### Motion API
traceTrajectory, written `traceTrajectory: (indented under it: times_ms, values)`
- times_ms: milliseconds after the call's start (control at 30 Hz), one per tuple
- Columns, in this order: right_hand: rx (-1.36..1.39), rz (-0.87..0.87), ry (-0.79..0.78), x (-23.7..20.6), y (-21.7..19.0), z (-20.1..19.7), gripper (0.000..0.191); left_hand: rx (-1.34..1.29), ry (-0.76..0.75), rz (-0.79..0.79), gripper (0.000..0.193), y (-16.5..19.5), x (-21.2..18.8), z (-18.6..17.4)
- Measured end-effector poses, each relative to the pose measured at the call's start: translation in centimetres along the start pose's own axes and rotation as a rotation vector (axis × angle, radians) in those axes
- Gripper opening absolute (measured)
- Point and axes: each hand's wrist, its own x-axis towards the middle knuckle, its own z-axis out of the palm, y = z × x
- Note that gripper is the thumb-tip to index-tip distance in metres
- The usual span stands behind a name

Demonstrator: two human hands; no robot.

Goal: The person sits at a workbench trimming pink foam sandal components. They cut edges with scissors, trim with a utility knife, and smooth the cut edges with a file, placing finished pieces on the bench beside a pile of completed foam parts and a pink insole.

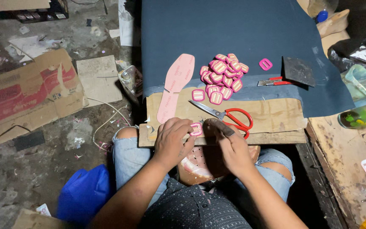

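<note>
My left hand (172, 139) pinches a small pink square buckle (196, 129) at the near edge of a brown board (276, 116). Beside it, my right hand (232, 148) grips a dark, flat tool (220, 126) whose tip sits right next to the buckle. A pile of several pink buckles (222, 75) lies further up on the dark blue sheet (234, 29), with a single buckle (198, 95) apart on the board. Under my hands, on my lap, rests a rounded brown form (198, 165).
Red-handled scissors (234, 116) lie on the board near my right hand. A pink insole (175, 85), a lone magenta buckle (266, 64), a red utility knife (273, 81) and a dark scrap (298, 71) lie on the sheet. Flattened cardboard (26, 95) covers the floor at left; a blue bag (83, 193) lies near my knee.
</note>
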Motion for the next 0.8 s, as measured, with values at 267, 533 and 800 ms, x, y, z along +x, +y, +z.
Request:
traceTrajectory:
  times_ms: [267, 533, 800]
  values:
    - [0.279, 0.143, 0.085, -1.8, 0.2, -2.3, 0.028, 0.028, 0.113, 0.007, 0.018, -0.8, -0.5, 1.3]
    - [0.211, -0.273, 0.098, -3.6, -1.9, -1.7, 0.045, -1.005, 0.098, -0.831, 0.019, 0.7, -0.1, 2.6]
    - [-0.122, -0.544, 0.055, -3.3, -3.2, -2.1, 0.047, -1.098, 0.104, -0.902, 0.019, 2.3, -0.3, 2.2]
